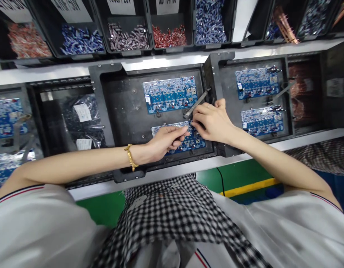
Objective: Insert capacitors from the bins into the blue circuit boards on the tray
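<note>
Both the left hand [166,142] and right hand [213,122], fingers curled, meet over the lower blue board [199,142], centre frame, presumably for fine control; any grip's hidden! Black tray [120,108] likely keeps boards contained.

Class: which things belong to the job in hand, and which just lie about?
Apparently the job:
left hand, right hand
blue rectangular circuit board beneath them
flat black tray holding it

Probably lying about:
shiny plastic packaging with white labels
thin black cable

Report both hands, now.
Left hand: curled over the lower circuit board; anything held unclear.
Right hand: curled at that board's upper edge; anything held unclear.
</note>
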The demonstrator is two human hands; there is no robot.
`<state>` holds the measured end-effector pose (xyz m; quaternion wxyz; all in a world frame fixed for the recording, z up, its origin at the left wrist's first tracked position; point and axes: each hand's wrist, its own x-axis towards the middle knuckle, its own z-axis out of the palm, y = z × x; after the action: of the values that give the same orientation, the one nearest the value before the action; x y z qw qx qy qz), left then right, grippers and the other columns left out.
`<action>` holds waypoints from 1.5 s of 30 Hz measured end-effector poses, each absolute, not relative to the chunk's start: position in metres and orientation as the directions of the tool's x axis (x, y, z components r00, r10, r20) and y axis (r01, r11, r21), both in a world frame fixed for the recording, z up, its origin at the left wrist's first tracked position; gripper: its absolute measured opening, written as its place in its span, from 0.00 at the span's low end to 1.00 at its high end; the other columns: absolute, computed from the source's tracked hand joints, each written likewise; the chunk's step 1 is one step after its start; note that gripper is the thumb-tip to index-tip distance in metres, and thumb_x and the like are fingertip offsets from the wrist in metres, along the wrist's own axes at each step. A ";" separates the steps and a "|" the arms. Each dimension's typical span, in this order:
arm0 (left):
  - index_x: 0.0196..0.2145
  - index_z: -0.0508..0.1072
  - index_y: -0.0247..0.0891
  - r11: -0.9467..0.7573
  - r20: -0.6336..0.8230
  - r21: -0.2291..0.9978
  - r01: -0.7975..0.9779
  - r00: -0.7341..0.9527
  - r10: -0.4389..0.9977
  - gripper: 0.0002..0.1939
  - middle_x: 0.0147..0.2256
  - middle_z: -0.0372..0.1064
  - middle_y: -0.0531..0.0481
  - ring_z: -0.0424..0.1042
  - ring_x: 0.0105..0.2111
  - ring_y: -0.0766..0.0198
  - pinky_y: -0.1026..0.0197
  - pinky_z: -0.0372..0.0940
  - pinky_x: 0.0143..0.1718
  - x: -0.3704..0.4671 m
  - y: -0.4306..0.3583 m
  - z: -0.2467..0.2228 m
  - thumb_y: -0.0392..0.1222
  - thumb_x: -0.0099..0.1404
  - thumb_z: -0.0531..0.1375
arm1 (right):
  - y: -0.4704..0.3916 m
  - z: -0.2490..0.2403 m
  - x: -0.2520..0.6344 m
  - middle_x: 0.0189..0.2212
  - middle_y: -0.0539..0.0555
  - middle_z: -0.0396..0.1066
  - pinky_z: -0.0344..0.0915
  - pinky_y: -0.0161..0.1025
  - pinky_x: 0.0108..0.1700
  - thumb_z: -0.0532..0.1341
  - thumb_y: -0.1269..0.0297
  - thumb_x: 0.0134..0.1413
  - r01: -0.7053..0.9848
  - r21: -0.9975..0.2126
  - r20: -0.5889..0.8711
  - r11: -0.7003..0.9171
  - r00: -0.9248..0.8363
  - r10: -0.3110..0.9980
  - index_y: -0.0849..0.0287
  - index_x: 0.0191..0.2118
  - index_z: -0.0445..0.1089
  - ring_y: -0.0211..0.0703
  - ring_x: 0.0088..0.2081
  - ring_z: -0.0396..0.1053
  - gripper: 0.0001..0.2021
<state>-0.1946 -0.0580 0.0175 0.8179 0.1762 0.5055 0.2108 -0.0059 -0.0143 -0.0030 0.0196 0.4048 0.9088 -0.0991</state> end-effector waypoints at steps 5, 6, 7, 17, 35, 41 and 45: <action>0.34 0.74 0.25 0.843 -0.756 0.517 -0.147 0.382 0.531 0.04 0.27 0.69 0.50 0.56 0.18 0.80 0.75 0.47 0.17 -0.195 -0.054 0.020 0.32 0.64 0.60 | -0.015 -0.001 -0.005 0.39 0.56 0.72 0.44 0.47 0.41 0.50 0.63 0.59 0.738 -0.139 -0.138 0.661 -0.675 0.725 0.61 0.31 0.68 0.49 0.41 0.62 0.13; 0.34 0.73 0.26 0.847 -0.763 0.509 -0.156 0.375 0.527 0.05 0.29 0.71 0.48 0.57 0.17 0.80 0.74 0.48 0.17 -0.195 -0.053 0.021 0.31 0.66 0.59 | -0.015 -0.001 -0.005 0.39 0.56 0.72 0.44 0.47 0.41 0.50 0.63 0.59 0.736 -0.133 -0.137 0.664 -0.677 0.723 0.61 0.31 0.69 0.50 0.41 0.62 0.13; 0.34 0.72 0.27 0.853 -0.772 0.496 -0.165 0.366 0.520 0.06 0.30 0.73 0.46 0.58 0.17 0.79 0.74 0.49 0.17 -0.194 -0.052 0.021 0.31 0.67 0.56 | -0.015 -0.001 -0.005 0.39 0.56 0.72 0.44 0.47 0.41 0.50 0.63 0.60 0.734 -0.126 -0.134 0.668 -0.680 0.721 0.61 0.32 0.69 0.50 0.41 0.62 0.13; 0.28 0.64 0.30 0.867 -0.821 0.452 -0.209 0.282 0.496 0.11 0.24 0.67 0.50 0.57 0.16 0.78 0.72 0.47 0.16 -0.193 -0.052 0.020 0.35 0.70 0.53 | -0.020 0.000 -0.006 0.39 0.56 0.72 0.45 0.49 0.44 0.49 0.64 0.63 0.695 -0.090 -0.120 0.713 -0.719 0.685 0.61 0.34 0.71 0.49 0.41 0.62 0.14; 0.28 0.68 0.29 0.853 -0.768 0.492 -0.173 0.375 0.519 0.12 0.22 0.64 0.53 0.54 0.15 0.79 0.72 0.44 0.15 -0.187 -0.054 0.018 0.38 0.68 0.56 | -0.011 -0.002 0.012 0.38 0.54 0.73 0.43 0.47 0.44 0.49 0.65 0.60 0.697 -0.271 -0.104 0.664 -0.707 0.699 0.59 0.36 0.69 0.49 0.41 0.66 0.12; 0.34 0.74 0.26 0.862 -0.778 0.471 -0.190 0.371 0.507 0.08 0.26 0.65 0.52 0.55 0.16 0.81 0.74 0.45 0.16 -0.186 -0.054 0.017 0.31 0.68 0.55 | -0.015 -0.003 0.007 0.39 0.56 0.73 0.44 0.48 0.43 0.48 0.65 0.61 0.698 -0.157 -0.099 0.699 -0.715 0.692 0.60 0.36 0.69 0.50 0.40 0.63 0.13; 0.31 0.73 0.25 0.868 -0.795 0.447 -0.217 0.348 0.497 0.11 0.22 0.60 0.54 0.53 0.15 0.80 0.74 0.43 0.16 -0.187 -0.052 0.015 0.32 0.68 0.54 | -0.018 -0.003 0.006 0.37 0.58 0.72 0.45 0.49 0.42 0.48 0.65 0.61 0.707 -0.082 -0.111 0.703 -0.707 0.698 0.61 0.34 0.69 0.51 0.40 0.63 0.13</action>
<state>-0.1867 -0.0518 0.0151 0.8102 0.1329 0.5267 0.2201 0.0060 -0.0177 -0.0032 0.0357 0.3809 0.9220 -0.0590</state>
